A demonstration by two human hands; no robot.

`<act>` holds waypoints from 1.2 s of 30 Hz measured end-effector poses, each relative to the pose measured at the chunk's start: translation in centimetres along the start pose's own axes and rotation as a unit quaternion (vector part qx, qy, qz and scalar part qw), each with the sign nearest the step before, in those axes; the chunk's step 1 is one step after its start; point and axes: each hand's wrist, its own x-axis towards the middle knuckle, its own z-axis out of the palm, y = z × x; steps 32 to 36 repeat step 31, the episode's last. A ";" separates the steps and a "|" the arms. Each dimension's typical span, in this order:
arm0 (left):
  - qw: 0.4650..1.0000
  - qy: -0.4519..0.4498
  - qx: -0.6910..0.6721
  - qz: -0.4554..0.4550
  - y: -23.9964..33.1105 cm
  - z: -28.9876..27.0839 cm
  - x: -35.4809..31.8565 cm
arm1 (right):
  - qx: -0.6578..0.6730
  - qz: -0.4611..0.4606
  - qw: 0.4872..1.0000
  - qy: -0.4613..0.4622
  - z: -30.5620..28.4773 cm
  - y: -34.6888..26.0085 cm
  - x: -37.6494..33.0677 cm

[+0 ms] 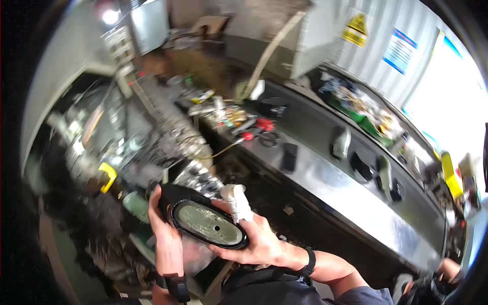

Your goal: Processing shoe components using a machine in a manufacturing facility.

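Note:
Between my two hands is a grey-green shoe last [208, 222] with a small dark hole in it, its edge wrapped by a black shoe upper [175, 197]. My left hand [165, 231] grips the end on the left, fingers along its side. My right hand [260, 243] clasps the other end, with the thumb and fingers on either side. White wrapping [237, 202] covers a finger of my right hand. The underside of the last faces up toward me. Part of the upper is hidden beneath it.
A long metal-edged conveyor [351, 195] runs along the right, carrying several green lasts [341, 143] and black pieces. A black phone-like slab [290, 156] lies on its near edge. Blurred machinery [178, 134] and a yellow handle [108, 177] are at left. Another person's arm [449, 268] shows lower right.

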 end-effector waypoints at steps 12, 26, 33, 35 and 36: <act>0.815 -0.260 0.476 -0.203 -28.6 7.3 0.0 | 0.218 0.462 0.635 0.579 -26.6 15.6 -38.0; 0.724 -0.287 0.550 -0.301 -41.9 14.6 1.3 | 0.267 0.256 0.434 0.821 -54.5 30.8 -53.2; 0.695 -0.243 0.607 -0.298 -44.3 11.5 6.2 | 0.367 0.173 0.475 0.781 -62.0 42.0 -60.1; 0.695 -0.243 0.607 -0.298 -44.3 11.5 6.2 | 0.367 0.173 0.475 0.781 -62.0 42.0 -60.1; 0.695 -0.243 0.607 -0.298 -44.3 11.5 6.2 | 0.367 0.173 0.475 0.781 -62.0 42.0 -60.1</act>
